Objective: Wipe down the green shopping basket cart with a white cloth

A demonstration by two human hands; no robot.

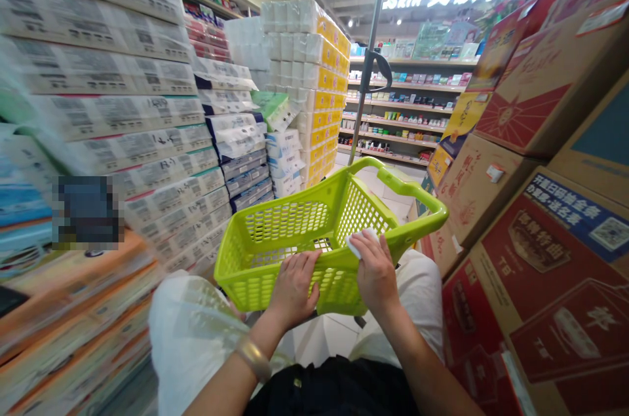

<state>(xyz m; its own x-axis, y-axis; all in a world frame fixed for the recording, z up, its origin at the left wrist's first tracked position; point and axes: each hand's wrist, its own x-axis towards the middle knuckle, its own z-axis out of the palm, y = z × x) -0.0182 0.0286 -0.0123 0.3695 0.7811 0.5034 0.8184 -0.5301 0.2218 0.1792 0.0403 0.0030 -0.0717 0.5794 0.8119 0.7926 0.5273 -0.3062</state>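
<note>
The left hand (293, 288) curls its fingers over the green basket (285, 219) rim. At its three o'clock, the right hand (376, 272) presses a white cloth (356, 240) under closed fingers. Firm bracing likely makes wiping even.

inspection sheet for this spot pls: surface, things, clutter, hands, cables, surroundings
surface: pale tiled floor below the basket
job's things: green basket; white cloth on its near rim
clutter: nothing seen
grips: left hand clasps the near rim; right hand presses the cloth to the rim
cables: nothing seen
surroundings: tissue packs stacked on the left, boxes stacked on the right, shelves and a pole behind
</note>
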